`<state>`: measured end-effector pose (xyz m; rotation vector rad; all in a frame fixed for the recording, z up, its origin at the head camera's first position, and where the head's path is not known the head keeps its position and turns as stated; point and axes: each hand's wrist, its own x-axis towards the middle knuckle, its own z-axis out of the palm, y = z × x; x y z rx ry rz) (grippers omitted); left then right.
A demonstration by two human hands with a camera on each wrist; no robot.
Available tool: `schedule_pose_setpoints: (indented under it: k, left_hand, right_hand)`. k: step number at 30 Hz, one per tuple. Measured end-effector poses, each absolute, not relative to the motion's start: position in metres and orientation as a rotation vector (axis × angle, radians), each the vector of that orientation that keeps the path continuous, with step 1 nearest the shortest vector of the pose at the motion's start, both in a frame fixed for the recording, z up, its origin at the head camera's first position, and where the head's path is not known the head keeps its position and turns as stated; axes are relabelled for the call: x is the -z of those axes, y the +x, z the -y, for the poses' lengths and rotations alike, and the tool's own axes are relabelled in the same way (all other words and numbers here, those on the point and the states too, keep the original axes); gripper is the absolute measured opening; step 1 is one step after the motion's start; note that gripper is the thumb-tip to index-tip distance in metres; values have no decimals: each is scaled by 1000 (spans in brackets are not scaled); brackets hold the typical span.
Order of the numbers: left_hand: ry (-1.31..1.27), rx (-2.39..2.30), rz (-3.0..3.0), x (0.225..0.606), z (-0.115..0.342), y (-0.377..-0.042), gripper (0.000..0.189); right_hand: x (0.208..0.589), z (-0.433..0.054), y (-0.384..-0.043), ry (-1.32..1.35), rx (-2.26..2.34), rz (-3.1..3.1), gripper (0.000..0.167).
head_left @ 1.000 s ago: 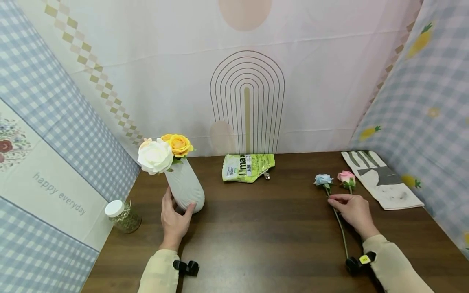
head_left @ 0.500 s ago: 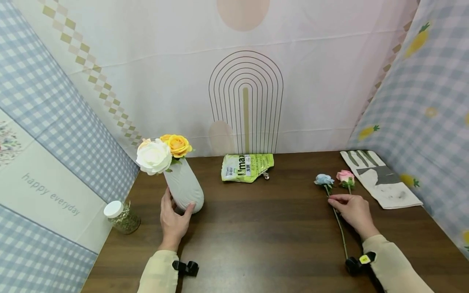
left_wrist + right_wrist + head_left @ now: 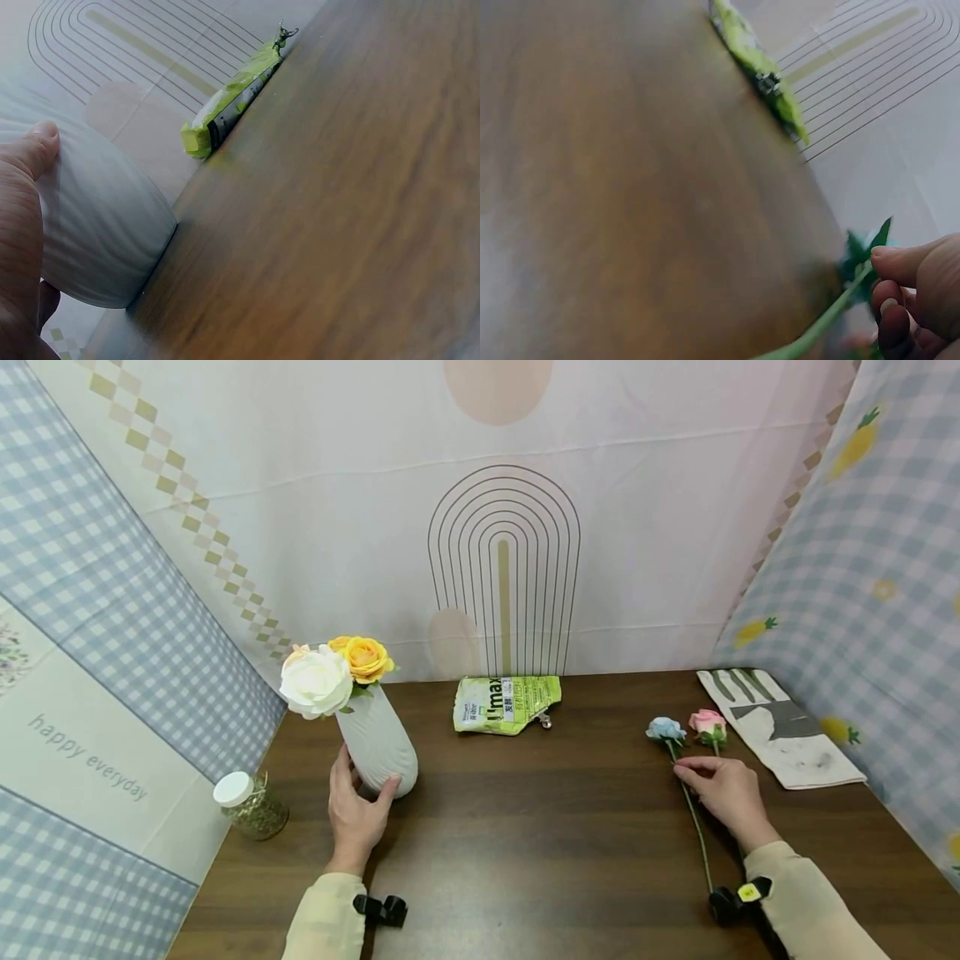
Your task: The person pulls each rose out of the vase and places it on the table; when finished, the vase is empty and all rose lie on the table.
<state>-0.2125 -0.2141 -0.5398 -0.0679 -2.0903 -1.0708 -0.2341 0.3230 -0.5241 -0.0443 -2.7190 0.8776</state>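
My left hand (image 3: 356,814) grips the lower part of a pale ribbed vase (image 3: 378,739), thumb on its near side. The vase's base meets the table in the left wrist view. A white flower (image 3: 317,682) and yellow roses (image 3: 365,658) fill the vase's mouth. On the right, my right hand (image 3: 726,795) pinches the green stem of a blue rose (image 3: 666,730) just below its bloom. The stem runs down toward the wrist camera. Just beyond that hand lies a pink rose (image 3: 708,724), most of its stem hidden behind the hand.
A white-lidded jar of dried green bits (image 3: 255,810) stands left of the vase. At the back lies a green clipped pouch (image 3: 507,703). A folded printed cloth (image 3: 783,731) lies at the right. Fabric hangs along the back and both sides.
The blue rose's bloom has shifted very slightly to the right, along with my right fingertips. My left hand and the vase stay in place.
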Motion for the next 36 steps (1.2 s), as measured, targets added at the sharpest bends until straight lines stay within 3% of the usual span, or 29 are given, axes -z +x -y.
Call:
schedule_pose_setpoints:
  k: [10, 17, 27, 36]
  left_hand:
    - [-63, 1085, 2111, 540, 212, -211, 96]
    - [-48, 1083, 2125, 541, 214, -209, 96]
    - [-18, 1086, 2142, 539, 215, -209, 96]
    - [-28, 1093, 2118, 538, 214, -213, 95]
  right_hand:
    - [459, -283, -243, 226, -885, 2552, 15]
    - [411, -207, -254, 415, -1168, 2585, 26]
    - [375, -70, -255, 748, -1626, 2541, 23]
    - [351, 5, -259, 858, -1861, 2418, 25]
